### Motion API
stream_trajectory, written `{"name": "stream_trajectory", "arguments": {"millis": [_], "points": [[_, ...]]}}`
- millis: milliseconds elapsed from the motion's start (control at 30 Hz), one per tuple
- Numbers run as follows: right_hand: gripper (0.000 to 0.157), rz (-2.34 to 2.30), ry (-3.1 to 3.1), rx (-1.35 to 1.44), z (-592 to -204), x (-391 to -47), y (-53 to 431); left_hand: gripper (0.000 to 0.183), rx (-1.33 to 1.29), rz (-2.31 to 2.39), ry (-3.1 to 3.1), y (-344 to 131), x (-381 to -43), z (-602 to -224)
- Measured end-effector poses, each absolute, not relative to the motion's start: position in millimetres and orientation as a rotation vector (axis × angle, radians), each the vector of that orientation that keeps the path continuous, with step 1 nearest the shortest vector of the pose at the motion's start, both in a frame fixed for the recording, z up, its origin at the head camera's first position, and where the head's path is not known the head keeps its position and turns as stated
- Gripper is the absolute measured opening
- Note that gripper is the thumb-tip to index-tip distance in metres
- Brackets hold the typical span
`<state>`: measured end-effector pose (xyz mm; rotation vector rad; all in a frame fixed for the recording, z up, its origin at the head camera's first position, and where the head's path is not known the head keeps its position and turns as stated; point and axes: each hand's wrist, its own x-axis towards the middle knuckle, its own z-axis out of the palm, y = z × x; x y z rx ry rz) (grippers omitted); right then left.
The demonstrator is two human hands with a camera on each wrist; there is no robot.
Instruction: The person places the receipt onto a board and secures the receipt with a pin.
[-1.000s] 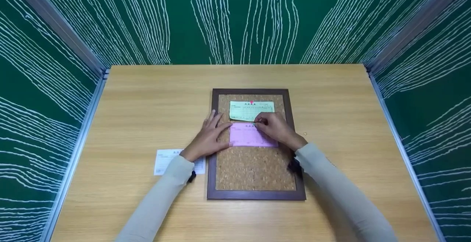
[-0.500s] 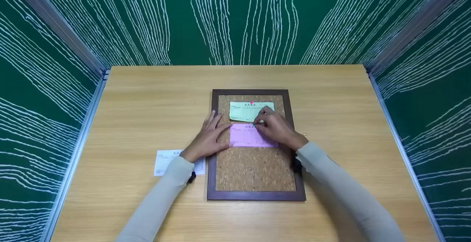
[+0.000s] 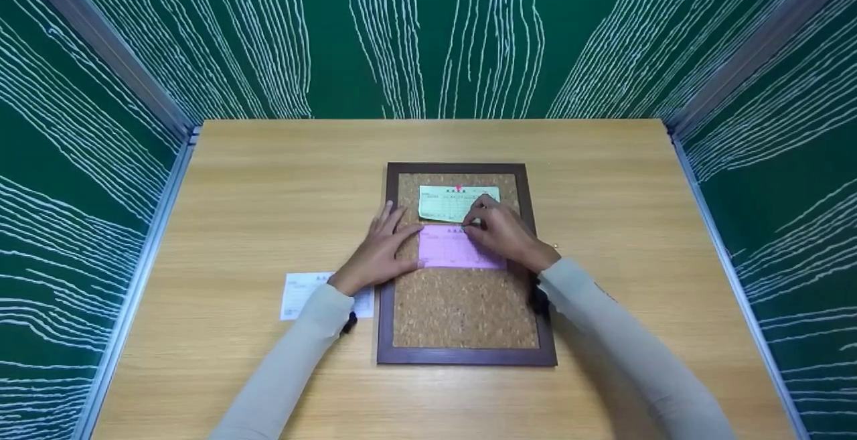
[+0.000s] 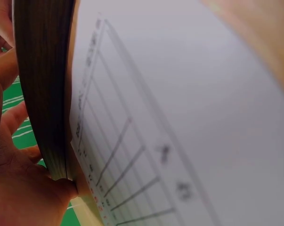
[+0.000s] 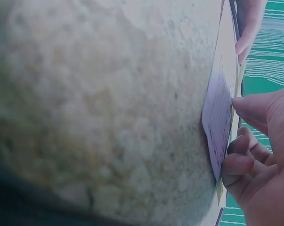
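Note:
A pink printed slip (image 3: 442,249) lies across the middle of the framed corkboard (image 3: 462,309). My left hand (image 3: 383,249) is spread over the board's left frame, thumb and index fingertip at the slip's left edge. At the slip's top edge, my right hand (image 3: 505,232) pinches a green push pin (image 3: 462,227) between thumb and index finger; the fingers mostly hide it. Just above is a green slip (image 3: 438,203) with a red push pin (image 3: 458,188) at its top. In the right wrist view, the pink slip (image 5: 219,110) lies beside my curled fingers.
A white printed slip (image 3: 301,296) rests on the wooden table (image 3: 201,359) left of the board, partly under my left wrist. A tiny pale object (image 3: 555,245) lies right of the board. Green walls (image 3: 428,38) with white lines enclose the table.
The right hand's knuckles have risen slightly over the green slip, while its fingertips stay at the pink slip's top edge. My left hand and the slips have kept their places.

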<state>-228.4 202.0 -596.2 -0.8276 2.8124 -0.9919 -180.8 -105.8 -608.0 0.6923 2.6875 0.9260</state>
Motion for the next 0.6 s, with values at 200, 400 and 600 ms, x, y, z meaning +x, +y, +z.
{"name": "stream_trajectory", "arguments": {"millis": [200, 400, 600], "points": [[0.006, -1.016, 2.801, -0.791, -593.6, -228.3, 201.6, 0.075, 0.696, 0.935, 2.685, -105.2, -180.7, -606.2], [0.005, -1.006, 2.803, -0.768, -593.3, -228.8, 200.1, 0.076, 0.701, 0.910, 2.693, -104.9, -181.2, -607.1], [0.004, -1.003, 2.808, -0.743, -593.8, -228.9, 199.0, 0.077, 0.710, 0.881, 2.707, -104.9, -181.4, -607.6]]}}
